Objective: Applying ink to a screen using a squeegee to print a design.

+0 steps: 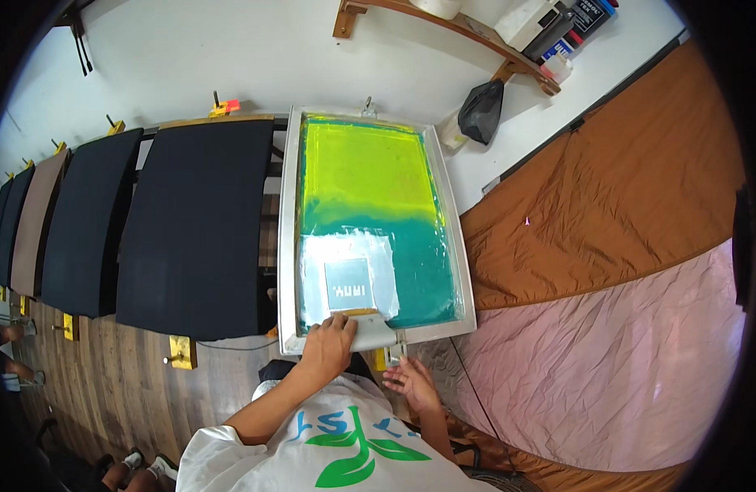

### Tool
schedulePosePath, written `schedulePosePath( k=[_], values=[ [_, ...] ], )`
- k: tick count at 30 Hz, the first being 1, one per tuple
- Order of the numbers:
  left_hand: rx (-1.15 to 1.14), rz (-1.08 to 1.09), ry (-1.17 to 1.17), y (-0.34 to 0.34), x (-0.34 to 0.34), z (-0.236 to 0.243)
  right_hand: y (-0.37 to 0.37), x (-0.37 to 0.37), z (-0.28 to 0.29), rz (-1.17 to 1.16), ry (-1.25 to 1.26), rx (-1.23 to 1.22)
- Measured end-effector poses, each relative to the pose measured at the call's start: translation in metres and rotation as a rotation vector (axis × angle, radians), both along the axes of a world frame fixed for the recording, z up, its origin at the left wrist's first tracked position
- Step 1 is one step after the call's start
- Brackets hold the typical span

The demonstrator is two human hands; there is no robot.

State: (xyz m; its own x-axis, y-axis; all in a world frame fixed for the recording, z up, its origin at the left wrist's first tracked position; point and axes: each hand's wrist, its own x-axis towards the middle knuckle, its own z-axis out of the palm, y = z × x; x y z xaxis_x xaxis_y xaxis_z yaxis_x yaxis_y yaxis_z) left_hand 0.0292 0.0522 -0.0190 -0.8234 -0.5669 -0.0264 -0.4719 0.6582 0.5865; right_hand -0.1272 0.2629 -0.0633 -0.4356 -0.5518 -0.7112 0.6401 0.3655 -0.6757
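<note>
A screen-printing frame (pixel 285 205) with yellow-green and teal ink on its mesh sits ahead of me; pale lettering shows in a white-and-grey patch (pixel 345 271). My left hand (pixel 329 344) grips a silver, wood-edged squeegee or scoop (pixel 371 330) lying along the frame's near edge. My right hand (pixel 411 381) is just below that edge, thumb and finger on a small metal clamp (pixel 397 354), its other fingers loosely spread.
A row of fabric-covered boards (pixel 193 221), mostly black, runs left. Brown-and-pink fabric (pixel 583 246) spreads right. A wall shelf (pixel 431 20) holds containers; a black bag (pixel 480 115) hangs below. Other people's legs (pixel 124 467) show at lower left.
</note>
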Motion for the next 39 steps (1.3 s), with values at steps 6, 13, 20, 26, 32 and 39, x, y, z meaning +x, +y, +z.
schedulePosePath(
  k=[6,13,20,26,32,39],
  values=[
    [0.039,-0.057,-0.058,-0.007,-0.005,0.003,0.006,0.007,-0.015,-0.081,-0.227,-0.102],
    [-0.041,-0.11,-0.006,-0.016,-0.006,0.003,0.001,0.02,-0.026,-0.18,-0.106,-0.118],
    [0.001,-0.137,-0.041,-0.02,-0.003,0.021,-0.01,0.033,-0.013,-0.229,0.074,-0.081],
    [0.056,-0.141,-0.109,-0.018,-0.003,0.027,-0.016,0.038,-0.009,-0.275,0.168,-0.05],
    [0.058,-0.118,-0.094,-0.019,-0.003,0.028,-0.021,0.039,-0.009,-0.289,0.224,-0.027],
    [0.039,-0.086,-0.026,-0.016,0.0,0.024,-0.02,0.04,-0.015,-0.269,0.313,-0.022]
  ],
)
